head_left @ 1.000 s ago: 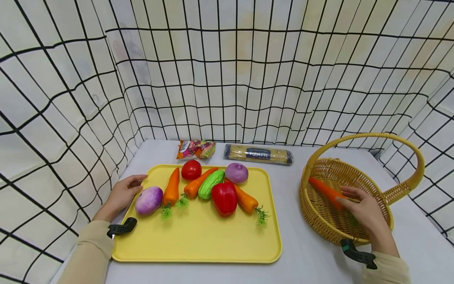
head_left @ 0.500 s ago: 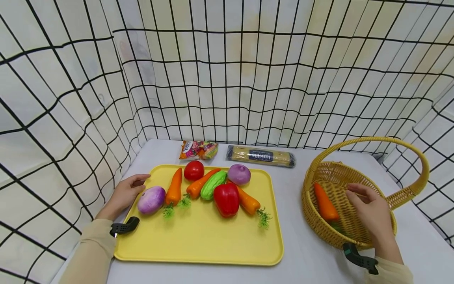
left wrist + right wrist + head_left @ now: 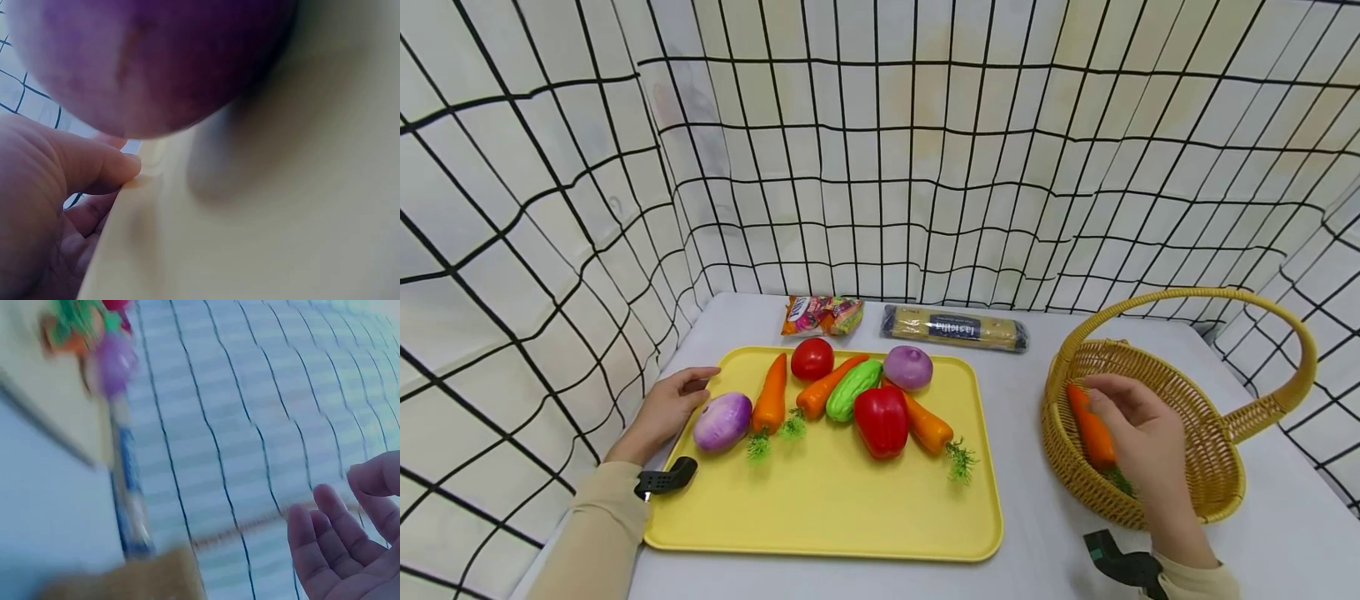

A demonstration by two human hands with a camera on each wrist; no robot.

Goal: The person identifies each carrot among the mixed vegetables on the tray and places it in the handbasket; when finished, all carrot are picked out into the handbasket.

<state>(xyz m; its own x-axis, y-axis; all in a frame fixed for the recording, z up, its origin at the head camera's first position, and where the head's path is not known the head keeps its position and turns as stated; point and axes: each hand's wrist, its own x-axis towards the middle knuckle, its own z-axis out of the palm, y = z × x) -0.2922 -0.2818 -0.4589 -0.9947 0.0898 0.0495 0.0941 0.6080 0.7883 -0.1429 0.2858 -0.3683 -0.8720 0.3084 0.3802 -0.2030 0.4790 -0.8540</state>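
My left hand holds the left rim of the yellow tray; in the left wrist view the thumb lies on the rim, with the fingers outside it. A purple-and-white eggplant lies right beside that hand. My right hand is over the wicker basket, fingers loosely bent and holding nothing. Inside the basket an orange carrot lies against the left wall, partly behind the hand. In the right wrist view the right hand's fingers are apart from any object.
On the tray lie several carrots, a tomato, a green cucumber-like vegetable, a red bell pepper and a purple onion. Behind it are a candy bag and a pasta pack. The basket's handle arches up.
My right hand has let go of the carrot, which now lies in the basket, then lifted and shifted left. The left hand stays at the tray's rim.
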